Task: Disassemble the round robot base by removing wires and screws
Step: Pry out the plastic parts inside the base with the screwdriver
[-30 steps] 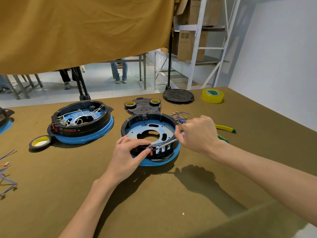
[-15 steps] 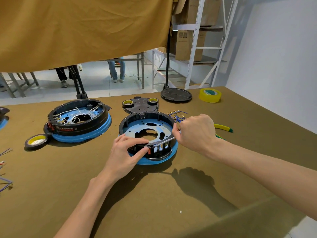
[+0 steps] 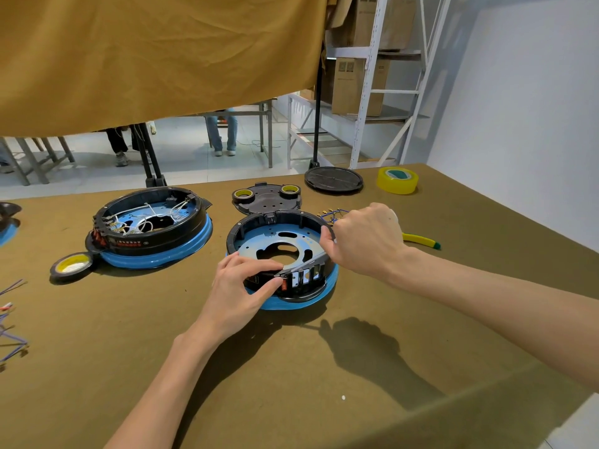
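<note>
A round black robot base with a blue lower rim and a blue metal plate inside lies in the middle of the table. My left hand grips its near wall, thumb pressed by a small red part in the front slots. My right hand holds a slim metal tool whose tip reaches that red part. A second base with white wires inside lies to the left.
A black cover with two tape rolls lies behind the base, a round black lid and yellow tape farther right. Loose blue wires and yellow-handled pliers lie behind my right hand. Another tape roll and wires lie left.
Both hands stay on the base; the tool tip stays at the red part. The view has shifted slightly.
</note>
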Demonstrator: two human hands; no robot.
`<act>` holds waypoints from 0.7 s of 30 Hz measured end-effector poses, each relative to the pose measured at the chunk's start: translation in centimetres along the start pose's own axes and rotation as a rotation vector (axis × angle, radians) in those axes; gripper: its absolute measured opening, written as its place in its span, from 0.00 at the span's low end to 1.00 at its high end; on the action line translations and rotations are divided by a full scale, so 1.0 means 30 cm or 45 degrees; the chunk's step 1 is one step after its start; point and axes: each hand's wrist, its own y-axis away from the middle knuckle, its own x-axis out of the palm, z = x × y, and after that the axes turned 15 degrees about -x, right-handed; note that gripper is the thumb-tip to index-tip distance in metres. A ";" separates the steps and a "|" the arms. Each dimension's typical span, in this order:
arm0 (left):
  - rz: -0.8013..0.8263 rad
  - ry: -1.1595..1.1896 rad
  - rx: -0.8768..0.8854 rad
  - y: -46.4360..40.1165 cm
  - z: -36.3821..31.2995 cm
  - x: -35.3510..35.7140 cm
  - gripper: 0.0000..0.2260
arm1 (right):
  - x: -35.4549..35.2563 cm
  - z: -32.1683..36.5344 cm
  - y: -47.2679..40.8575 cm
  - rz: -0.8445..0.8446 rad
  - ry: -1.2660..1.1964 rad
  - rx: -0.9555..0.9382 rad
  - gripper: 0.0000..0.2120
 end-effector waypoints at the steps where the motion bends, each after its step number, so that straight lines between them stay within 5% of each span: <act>1: -0.003 0.002 0.003 0.000 -0.001 -0.001 0.13 | 0.002 -0.004 -0.002 -0.007 0.003 -0.009 0.33; 21: -0.029 -0.021 0.055 0.002 0.003 0.004 0.13 | -0.023 -0.020 -0.052 0.060 0.199 -0.253 0.23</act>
